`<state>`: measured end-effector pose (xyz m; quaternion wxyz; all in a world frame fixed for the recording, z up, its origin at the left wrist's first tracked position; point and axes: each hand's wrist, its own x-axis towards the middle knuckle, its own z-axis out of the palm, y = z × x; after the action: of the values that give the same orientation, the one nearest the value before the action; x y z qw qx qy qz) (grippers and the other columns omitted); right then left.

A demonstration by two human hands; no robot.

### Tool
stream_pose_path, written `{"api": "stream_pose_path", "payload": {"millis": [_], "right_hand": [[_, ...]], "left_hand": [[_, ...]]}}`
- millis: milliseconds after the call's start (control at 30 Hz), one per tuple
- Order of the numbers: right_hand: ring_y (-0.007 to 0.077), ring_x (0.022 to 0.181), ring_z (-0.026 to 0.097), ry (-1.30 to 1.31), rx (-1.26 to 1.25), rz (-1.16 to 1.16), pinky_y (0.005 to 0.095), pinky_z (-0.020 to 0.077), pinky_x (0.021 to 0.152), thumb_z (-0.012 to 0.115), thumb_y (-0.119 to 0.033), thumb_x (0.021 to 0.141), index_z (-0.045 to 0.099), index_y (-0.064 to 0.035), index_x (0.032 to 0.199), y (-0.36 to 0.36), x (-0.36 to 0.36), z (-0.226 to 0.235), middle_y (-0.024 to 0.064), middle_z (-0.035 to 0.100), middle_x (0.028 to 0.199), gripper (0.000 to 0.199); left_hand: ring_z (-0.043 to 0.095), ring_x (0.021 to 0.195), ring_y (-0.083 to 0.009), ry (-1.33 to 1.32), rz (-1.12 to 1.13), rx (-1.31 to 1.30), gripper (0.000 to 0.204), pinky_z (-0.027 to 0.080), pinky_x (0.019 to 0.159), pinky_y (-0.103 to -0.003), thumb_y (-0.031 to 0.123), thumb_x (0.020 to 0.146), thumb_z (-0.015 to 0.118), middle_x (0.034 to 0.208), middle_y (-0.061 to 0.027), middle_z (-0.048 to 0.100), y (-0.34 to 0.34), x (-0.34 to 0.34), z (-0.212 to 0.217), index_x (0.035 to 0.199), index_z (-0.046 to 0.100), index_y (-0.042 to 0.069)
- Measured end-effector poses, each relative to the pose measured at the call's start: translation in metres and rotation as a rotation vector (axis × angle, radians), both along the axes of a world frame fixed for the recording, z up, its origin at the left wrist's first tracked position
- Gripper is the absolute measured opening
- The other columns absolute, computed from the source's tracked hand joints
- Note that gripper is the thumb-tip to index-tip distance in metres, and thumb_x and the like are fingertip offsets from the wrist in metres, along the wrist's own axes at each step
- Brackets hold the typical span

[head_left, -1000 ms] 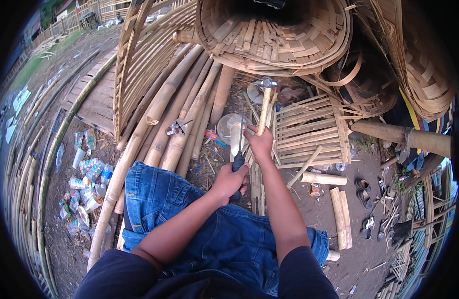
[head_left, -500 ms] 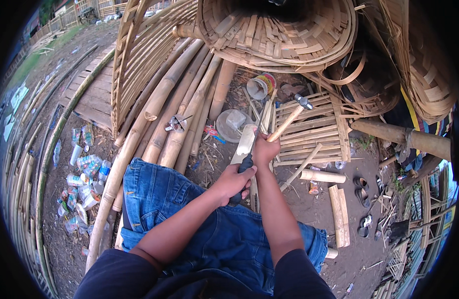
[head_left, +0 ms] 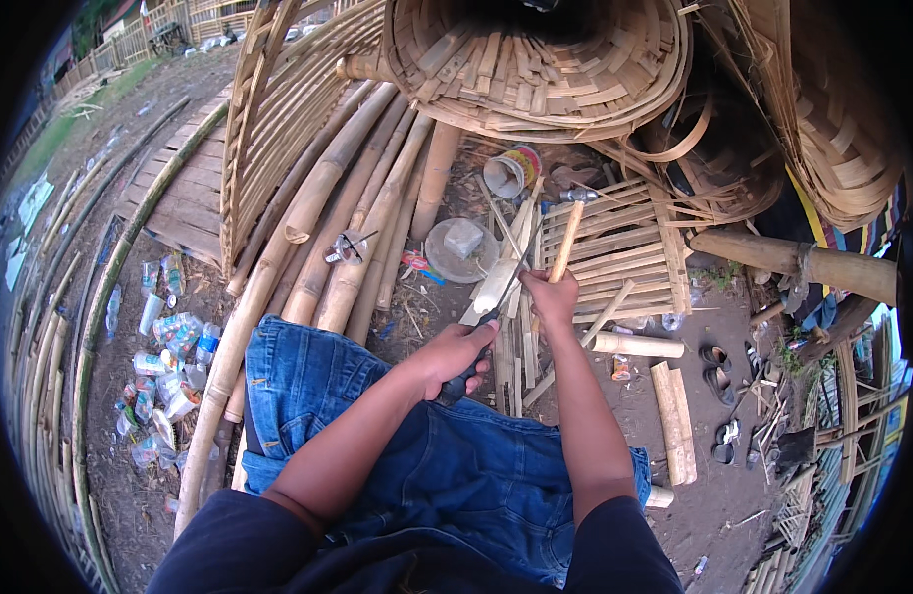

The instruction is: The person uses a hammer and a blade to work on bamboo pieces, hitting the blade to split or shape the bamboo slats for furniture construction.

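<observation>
My left hand (head_left: pixel 455 354) is closed around the black handle of a long knife (head_left: pixel 462 384). Its thin dark blade slants up and away, passing over a pale piece of wood or bamboo (head_left: pixel 493 287). Just right of the blade, my right hand (head_left: pixel 552 300) grips the wooden handle of a hammer (head_left: pixel 567 238). The handle points away from me, and the metal head lies at its far end. Several bamboo strips (head_left: pixel 522 342) lie below and between my hands.
Bamboo poles (head_left: pixel 323 233) run along my left. Woven baskets (head_left: pixel 546 84) loom ahead. A slatted bamboo frame (head_left: pixel 625 247) lies beyond my right hand, and a tub (head_left: pixel 461 252) holds a whitish block. Plastic litter (head_left: pixel 174 346) lies at left, cut bamboo (head_left: pixel 674 421) at right.
My right hand has shifted right and slightly nearer, away from the blade. The hammer has swung more upright, its head moving left. My left hand with the knife has shifted slightly left.
</observation>
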<state>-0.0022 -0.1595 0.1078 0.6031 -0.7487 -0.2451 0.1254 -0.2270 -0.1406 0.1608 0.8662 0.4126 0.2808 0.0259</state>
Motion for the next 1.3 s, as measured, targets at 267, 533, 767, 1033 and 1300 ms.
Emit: {"api": "stream_pose_path", "payload": {"millis": [267, 533, 767, 1033, 1300], "right_hand": [[0.0180, 0.052, 0.051, -0.195, -0.317, 0.174, 0.0337, 0.0431, 0.053, 0.054, -0.034, 0.094, 0.061, 0.0023, 0.078, -0.065, 0.020, 0.072, 0.0100, 0.057, 0.058, 0.041], [0.0445, 0.063, 0.056, -0.638, -0.593, 0.304, 0.0448, 0.0450, 0.060, 0.052, -0.032, 0.095, 0.062, 0.0063, 0.086, -0.099, 0.002, 0.092, 0.0275, 0.056, 0.066, 0.041], [0.0320, 0.047, 0.050, -0.828, -0.325, 0.170, 0.0390, 0.0404, 0.049, 0.050, -0.027, 0.097, 0.054, 0.0040, 0.077, -0.102, -0.011, 0.151, 0.0190, 0.050, 0.054, 0.037], [0.0150, 0.046, 0.045, -0.860, 0.134, 0.147, 0.0321, 0.0372, 0.046, 0.043, -0.028, 0.098, 0.050, 0.0011, 0.079, -0.099, -0.024, 0.168, 0.0083, 0.042, 0.052, 0.036], [0.0482, 0.066, 0.057, -0.715, -0.614, 0.273, 0.0517, 0.0455, 0.061, 0.050, -0.029, 0.095, 0.057, 0.0064, 0.077, -0.117, 0.012, 0.048, 0.0296, 0.057, 0.066, 0.040]], "left_hand": [[0.041, 0.042, -0.0118, 0.018, -0.007, 0.044, 0.039, 0.034, 0.039, -0.026, 0.043, 0.096, 0.049, 0.062, -0.0018, 0.044, -0.006, 0.002, 0.001, 0.093, 0.045, 0.004], [0.042, 0.042, -0.0110, 0.045, 0.001, 0.066, 0.034, 0.035, 0.038, -0.026, 0.038, 0.097, 0.047, 0.062, -0.0009, 0.043, -0.007, 0.002, 0.006, 0.086, 0.045, 0.007], [0.040, 0.042, -0.0109, 0.026, 0.017, 0.072, 0.037, 0.032, 0.038, -0.026, 0.040, 0.096, 0.048, 0.062, -0.0013, 0.043, -0.004, 0.002, 0.003, 0.092, 0.044, 0.003], [0.041, 0.042, -0.0107, 0.050, 0.012, 0.124, 0.038, 0.034, 0.039, -0.026, 0.041, 0.096, 0.047, 0.062, -0.0014, 0.044, -0.004, -0.001, 0.004, 0.090, 0.045, 0.003], [0.042, 0.041, -0.0116, 0.046, -0.053, 0.219, 0.040, 0.035, 0.038, -0.027, 0.041, 0.097, 0.046, 0.061, -0.0020, 0.045, -0.019, 0.008, -0.007, 0.089, 0.046, 0.002]]}}
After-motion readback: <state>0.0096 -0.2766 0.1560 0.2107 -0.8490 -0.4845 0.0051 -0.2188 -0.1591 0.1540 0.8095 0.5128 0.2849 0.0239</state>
